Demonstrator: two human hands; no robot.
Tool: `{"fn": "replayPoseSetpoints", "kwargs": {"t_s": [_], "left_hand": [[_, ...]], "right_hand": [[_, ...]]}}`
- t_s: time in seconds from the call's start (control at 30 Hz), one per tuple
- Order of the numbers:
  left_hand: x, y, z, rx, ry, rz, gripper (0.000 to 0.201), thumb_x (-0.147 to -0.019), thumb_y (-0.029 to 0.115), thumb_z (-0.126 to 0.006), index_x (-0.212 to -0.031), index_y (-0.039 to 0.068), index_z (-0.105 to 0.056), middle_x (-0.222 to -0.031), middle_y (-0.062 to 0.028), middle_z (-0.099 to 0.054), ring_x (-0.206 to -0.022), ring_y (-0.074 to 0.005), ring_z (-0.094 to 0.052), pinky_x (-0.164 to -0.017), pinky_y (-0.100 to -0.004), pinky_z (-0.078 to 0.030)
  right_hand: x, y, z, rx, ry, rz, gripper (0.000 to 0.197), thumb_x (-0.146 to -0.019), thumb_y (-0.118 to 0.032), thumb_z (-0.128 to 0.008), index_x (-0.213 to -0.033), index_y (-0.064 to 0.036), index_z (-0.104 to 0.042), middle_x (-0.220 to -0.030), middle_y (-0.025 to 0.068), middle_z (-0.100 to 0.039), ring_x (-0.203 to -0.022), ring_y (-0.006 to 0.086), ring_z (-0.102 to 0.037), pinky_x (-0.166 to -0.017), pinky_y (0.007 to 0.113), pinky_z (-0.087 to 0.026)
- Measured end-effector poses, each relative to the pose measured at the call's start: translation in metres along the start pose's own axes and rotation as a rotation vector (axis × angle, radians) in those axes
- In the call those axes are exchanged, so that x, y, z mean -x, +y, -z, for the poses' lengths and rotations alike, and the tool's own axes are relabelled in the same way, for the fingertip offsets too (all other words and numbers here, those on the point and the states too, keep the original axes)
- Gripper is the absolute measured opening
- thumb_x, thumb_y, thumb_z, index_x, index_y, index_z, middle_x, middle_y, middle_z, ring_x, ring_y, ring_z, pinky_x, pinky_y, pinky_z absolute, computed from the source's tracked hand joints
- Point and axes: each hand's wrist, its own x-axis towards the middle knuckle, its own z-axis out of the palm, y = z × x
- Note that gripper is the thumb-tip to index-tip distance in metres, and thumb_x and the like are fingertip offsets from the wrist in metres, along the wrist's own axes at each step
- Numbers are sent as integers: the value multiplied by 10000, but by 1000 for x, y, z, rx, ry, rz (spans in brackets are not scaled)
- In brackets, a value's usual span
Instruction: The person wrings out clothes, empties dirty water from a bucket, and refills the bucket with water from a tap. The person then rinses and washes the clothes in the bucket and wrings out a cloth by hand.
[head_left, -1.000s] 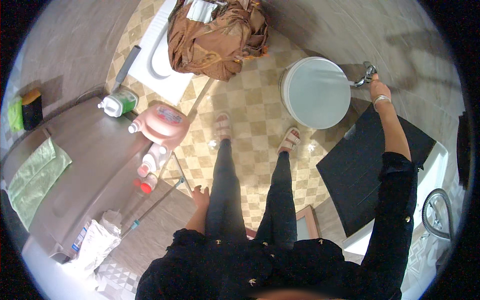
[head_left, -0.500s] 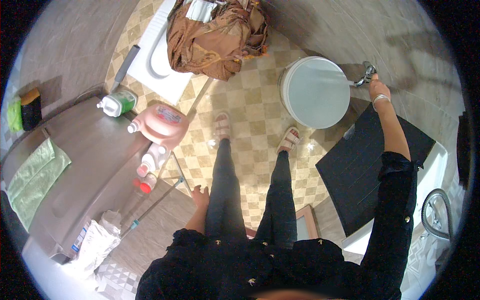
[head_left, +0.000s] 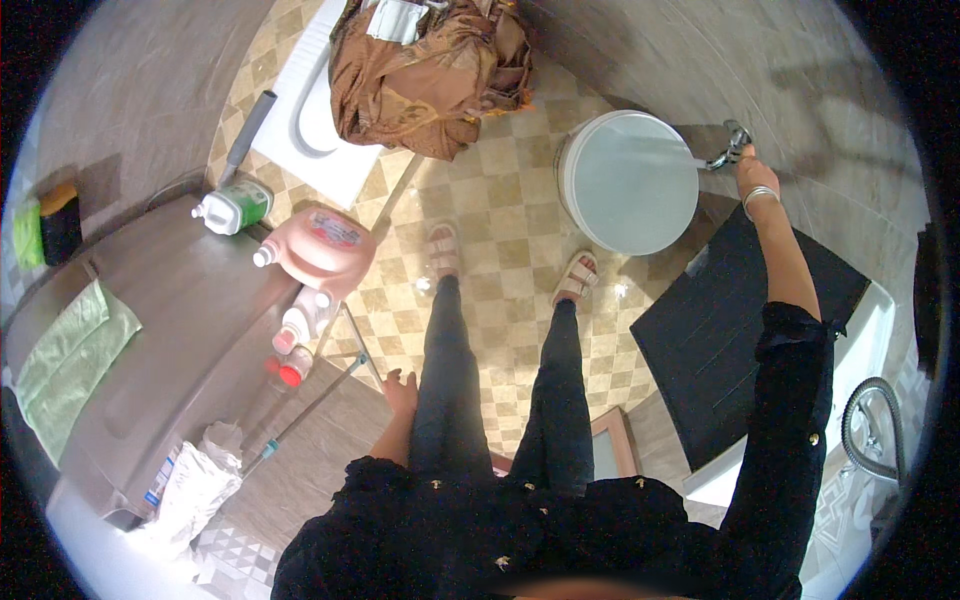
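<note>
With arm stretched to the far right, my right hand point(head_left: 757, 178) is closed on the handle of a chrome tap point(head_left: 735, 142) on the tiled wall. A pale stream of water point(head_left: 665, 157) runs from the tap's spout into a large white bucket point(head_left: 572, 190). The bucket stands on the floor below and holds water. My left hand point(head_left: 401, 388) hangs beside my left thigh, its fingers apart and nothing in them. Nearest to it are the thin metal rods of a rack point(head_left: 340, 372).
Brown cloth point(head_left: 425, 85) lies bundled at the far end beside a white squat toilet point(head_left: 345, 175). Along the left ledge stand a pink jug point(head_left: 325, 250), a green-labelled bottle point(head_left: 235, 207) and smaller bottles. A black mat point(head_left: 745, 335) lies right of my feet; a green cloth point(head_left: 78, 355) hangs left.
The stream from the tap shows more plainly over the bucket. My view has shifted very slightly; both hands keep their places.
</note>
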Motion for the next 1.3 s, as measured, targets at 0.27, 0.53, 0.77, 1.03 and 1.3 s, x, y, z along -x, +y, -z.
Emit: {"fn": "replayPoseSetpoints", "kwargs": {"t_s": [0.27, 0.53, 0.77, 1.03, 1.3], "left_hand": [[1, 2, 0, -24, 6, -8, 447, -739, 296, -577, -1073, 9, -501, -1008, -197, -520, -986, -321, -463, -860, -403, -365], [6, 10, 5, 9, 28, 7, 424, -738, 271, -584, -1067, 14, -507, -1023, -203, -506, -986, -322, -473, -848, -395, -382], [3, 8, 6, -20, -5, -20, 436, -745, 273, -576, -1073, -2, -492, -1033, -212, -491, -989, -327, -464, -857, -393, -373], [2, 3, 2, -20, -11, -10, 443, -747, 270, -571, -1084, -4, -482, -1027, -216, -485, -986, -330, -459, -861, -389, -368], [-4, -8, -5, 18, 26, -78, 432, -729, 262, -596, -1056, -1, -496, -988, -211, -500, -935, -328, -473, -812, -409, -382]], "right_hand": [[-4, 3, -5, -51, -7, -17, 291, -891, -168, -235, -1064, -26, -421, -984, 222, -586, -923, 357, -574, -802, 427, -459], [-9, 8, -10, -102, -44, -41, 327, -899, -193, -217, -1084, -6, -411, -991, 222, -584, -940, 359, -566, -813, 427, -450], [-1, 1, 0, 3, -28, -3, 241, -874, -124, -297, -1085, -30, -367, -973, 230, -588, -887, 356, -591, -770, 429, -474], [-1, 2, -3, -85, 14, -20, 369, -916, -196, -183, -1065, 19, -443, -966, 230, -584, -894, 361, -576, -786, 435, -458], [1, 2, 2, -43, -5, -39, 380, -916, -211, -179, -1064, 24, -439, -986, 228, -578, -906, 364, -571, -798, 438, -453]]}}
